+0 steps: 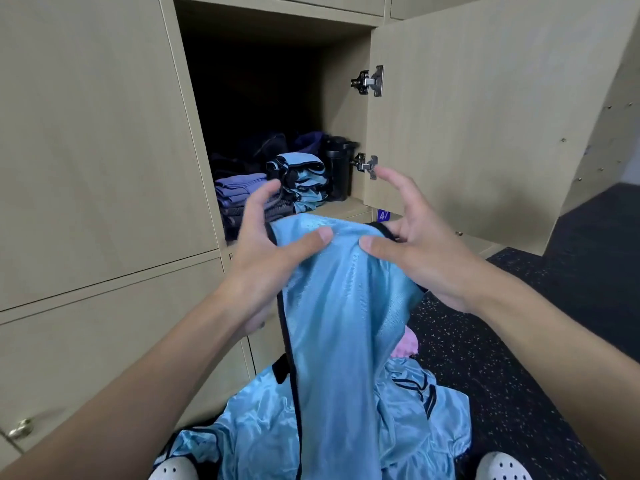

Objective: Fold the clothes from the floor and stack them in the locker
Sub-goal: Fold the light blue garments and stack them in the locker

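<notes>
I hold up a shiny light-blue garment [343, 306] with black trim in front of the open locker [263, 98]. My left hand [263, 247] pinches its top edge with the thumb, the other fingers spread behind it. My right hand [412, 244] pinches the same edge from the right, its index finger raised free. The cloth hangs down to a heap of more light-blue clothes [263, 431] on the floor. Inside the locker sit a folded purple and grey stack [239, 192] and a folded light-blue stack [304, 178].
The locker door [467, 126] stands open to the right with two metal hinges. A black bottle [337, 168] stands at the locker's right wall, dark items behind. A pink cloth [407, 342] lies on the dark speckled floor [502, 358]. White shoes [502, 467] show at the bottom.
</notes>
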`<action>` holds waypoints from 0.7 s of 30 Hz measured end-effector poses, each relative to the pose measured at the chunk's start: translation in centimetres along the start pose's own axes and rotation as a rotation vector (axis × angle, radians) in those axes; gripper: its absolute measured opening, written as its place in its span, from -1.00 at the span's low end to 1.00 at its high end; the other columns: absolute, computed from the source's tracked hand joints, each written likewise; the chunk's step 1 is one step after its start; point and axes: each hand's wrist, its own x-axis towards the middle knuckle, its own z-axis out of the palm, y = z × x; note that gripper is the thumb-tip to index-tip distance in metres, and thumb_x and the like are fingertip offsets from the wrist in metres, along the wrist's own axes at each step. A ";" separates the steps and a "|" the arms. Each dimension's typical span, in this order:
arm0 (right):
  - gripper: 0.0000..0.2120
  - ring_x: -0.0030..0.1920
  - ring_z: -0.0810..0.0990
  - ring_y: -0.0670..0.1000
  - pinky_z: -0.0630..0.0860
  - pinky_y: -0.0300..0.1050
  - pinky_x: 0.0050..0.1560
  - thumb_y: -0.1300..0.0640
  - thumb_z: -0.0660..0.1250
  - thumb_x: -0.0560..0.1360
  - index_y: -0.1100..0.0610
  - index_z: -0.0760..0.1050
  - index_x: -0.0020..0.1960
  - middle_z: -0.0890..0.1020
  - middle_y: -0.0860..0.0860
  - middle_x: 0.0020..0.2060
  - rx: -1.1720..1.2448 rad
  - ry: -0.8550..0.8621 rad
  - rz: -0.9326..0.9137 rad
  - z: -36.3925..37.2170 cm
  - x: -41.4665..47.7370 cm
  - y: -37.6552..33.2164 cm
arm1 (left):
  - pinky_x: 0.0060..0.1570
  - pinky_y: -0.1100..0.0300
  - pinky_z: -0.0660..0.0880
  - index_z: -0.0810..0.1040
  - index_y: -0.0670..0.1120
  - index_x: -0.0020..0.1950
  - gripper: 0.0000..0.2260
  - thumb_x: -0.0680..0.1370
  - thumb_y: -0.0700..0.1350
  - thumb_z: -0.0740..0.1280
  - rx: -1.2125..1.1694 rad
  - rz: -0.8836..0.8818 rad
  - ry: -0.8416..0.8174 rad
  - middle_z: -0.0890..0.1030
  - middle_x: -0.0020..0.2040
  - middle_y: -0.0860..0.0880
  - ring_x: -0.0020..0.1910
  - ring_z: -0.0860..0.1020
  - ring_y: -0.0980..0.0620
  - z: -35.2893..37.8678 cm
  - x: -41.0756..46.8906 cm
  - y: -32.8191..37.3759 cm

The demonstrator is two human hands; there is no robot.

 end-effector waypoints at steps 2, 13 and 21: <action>-0.25 0.00 0.66 0.33 0.53 0.30 0.20 0.35 0.32 0.57 -0.29 0.11 0.49 0.68 0.30 -0.07 0.024 0.010 -0.003 -0.1 -0.1 -0.2 | 0.25 -0.07 0.55 0.37 0.37 0.38 -0.18 0.23 -0.01 0.64 -0.009 -0.077 -0.149 0.45 0.46 -0.03 0.27 0.59 -0.04 0.4 -0.6 -0.3; -0.16 0.00 0.69 0.19 0.53 0.21 0.24 0.27 0.45 0.49 -0.25 0.07 0.51 0.72 0.17 -0.07 -0.023 -0.008 0.060 0.0 0.1 -0.2 | -0.11 0.14 0.65 0.68 -0.10 -0.04 -0.84 0.44 -0.30 0.52 0.055 -0.083 -0.009 0.72 -0.16 -0.11 -0.21 0.68 -0.01 2.0 -1.0 1.5; -0.21 0.03 0.69 0.05 0.58 0.09 0.19 0.22 0.51 0.41 -0.16 0.21 0.48 0.67 0.08 0.09 0.136 0.267 0.044 1.1 0.6 1.7 | -0.08 0.14 0.64 0.66 -0.15 0.01 -0.84 0.45 -0.30 0.49 -0.133 -0.080 0.147 0.72 -0.13 -0.11 -0.18 0.68 -0.01 0.7 0.0 3.4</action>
